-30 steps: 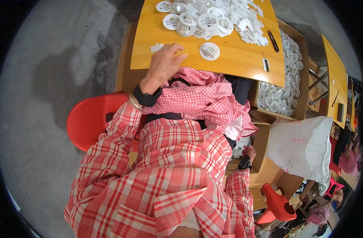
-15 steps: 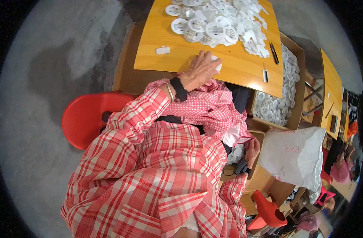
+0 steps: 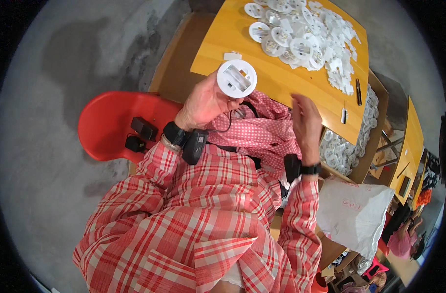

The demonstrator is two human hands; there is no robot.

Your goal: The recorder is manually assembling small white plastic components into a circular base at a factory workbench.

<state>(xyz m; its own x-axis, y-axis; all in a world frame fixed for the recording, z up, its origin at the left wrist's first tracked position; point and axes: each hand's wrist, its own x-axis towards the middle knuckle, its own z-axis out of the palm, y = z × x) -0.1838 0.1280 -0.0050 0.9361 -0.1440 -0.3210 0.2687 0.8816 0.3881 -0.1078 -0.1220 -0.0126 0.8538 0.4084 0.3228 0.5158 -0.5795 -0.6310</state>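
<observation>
My left hand (image 3: 202, 103) grips a round white plastic housing (image 3: 237, 79) from below, above the near left corner of the yellow table (image 3: 276, 78). The housing's face is turned up and shows an open rectangular recess, like a battery compartment. My right hand (image 3: 307, 122) is raised by the table's front edge, its fingers stretched out and nothing seen in it. Just beyond the housing lies a small white rectangular cover (image 3: 232, 56). Farther back is a heap of similar round housings (image 3: 301, 48), with a pile of small white covers (image 3: 341, 68) at its right.
Black tweezers (image 3: 358, 91) and a small black-and-white piece (image 3: 344, 115) lie at the table's right. Beside it stands a carton (image 3: 379, 122) of round white parts. A white sack (image 3: 354, 207) is at right; a red chair (image 3: 103, 127) with black devices is at left.
My left hand has lifted the housing off the table, turning its recessed face up. The right hand has come up from the box at my right side to the table edge. The view has shifted.
</observation>
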